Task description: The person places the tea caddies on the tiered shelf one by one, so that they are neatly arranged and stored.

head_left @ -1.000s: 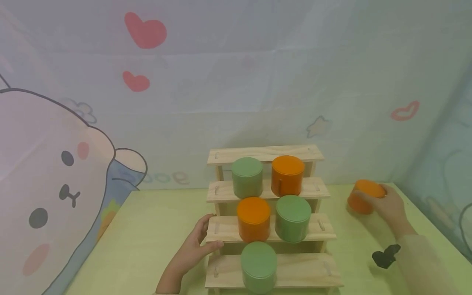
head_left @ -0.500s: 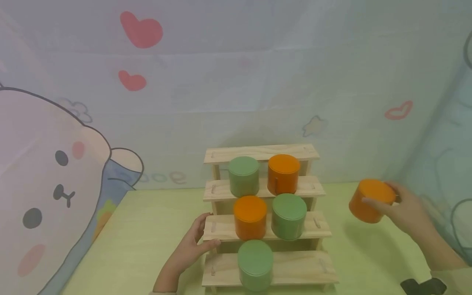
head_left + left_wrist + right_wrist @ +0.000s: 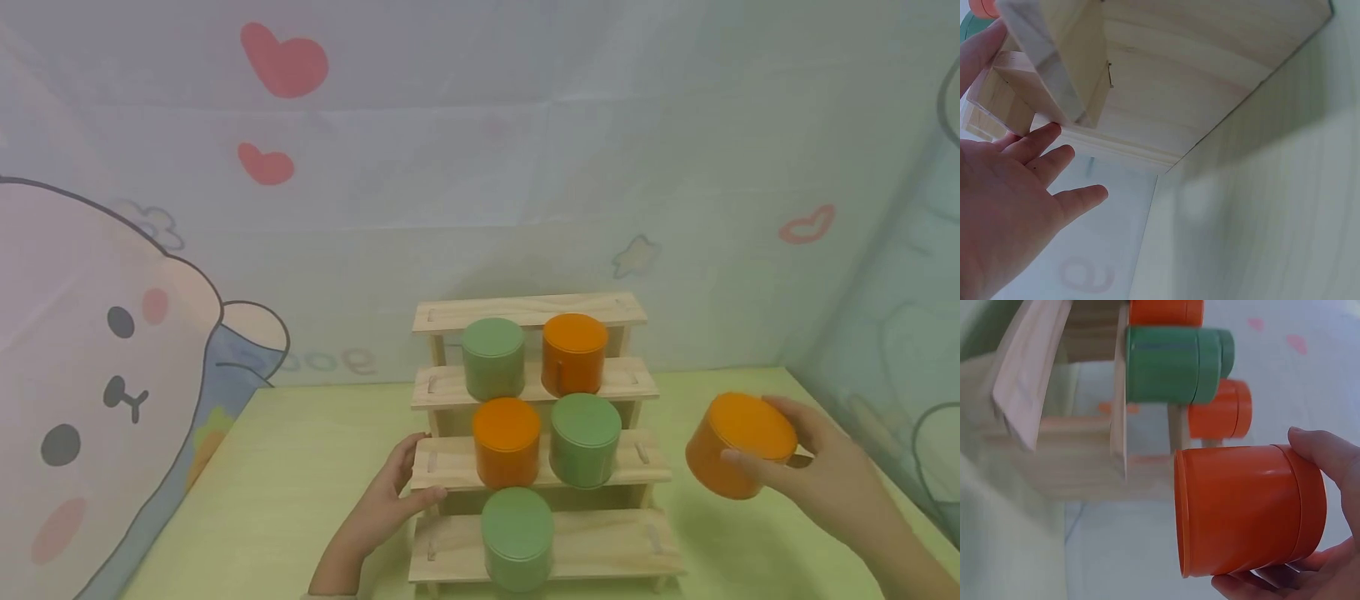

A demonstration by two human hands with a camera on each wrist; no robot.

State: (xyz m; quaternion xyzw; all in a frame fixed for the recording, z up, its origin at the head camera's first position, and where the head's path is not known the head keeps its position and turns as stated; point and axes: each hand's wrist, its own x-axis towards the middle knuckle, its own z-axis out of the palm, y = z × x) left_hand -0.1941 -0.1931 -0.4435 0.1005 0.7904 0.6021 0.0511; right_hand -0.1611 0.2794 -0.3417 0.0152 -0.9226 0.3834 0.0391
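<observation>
In the head view, a stepped wooden rack (image 3: 600, 546) stands at centre with upside-down mugs on it. A green mug (image 3: 494, 360) and an orange mug (image 3: 573, 357) sit just below the top plank. One step lower are an orange mug (image 3: 506, 443) and a green mug (image 3: 585, 442); another green mug (image 3: 517, 540) is on the lowest step. My left hand (image 3: 384, 508) holds the rack's left edge between thumb and fingers. To the rack's right, my right hand (image 3: 832, 479) grips another orange mug (image 3: 1244, 512), tilted bottom up, above the table.
The top plank (image 3: 528, 312) bears nothing. The light green-yellow table (image 3: 300, 467) meets a printed cloth (image 3: 450, 167) behind the rack. Another cloth side (image 3: 915, 333) stands at the right.
My right hand has lifted the orange mug off the table and brought it nearer and slightly left toward the rack. My left hand stays on the rack's left edge.
</observation>
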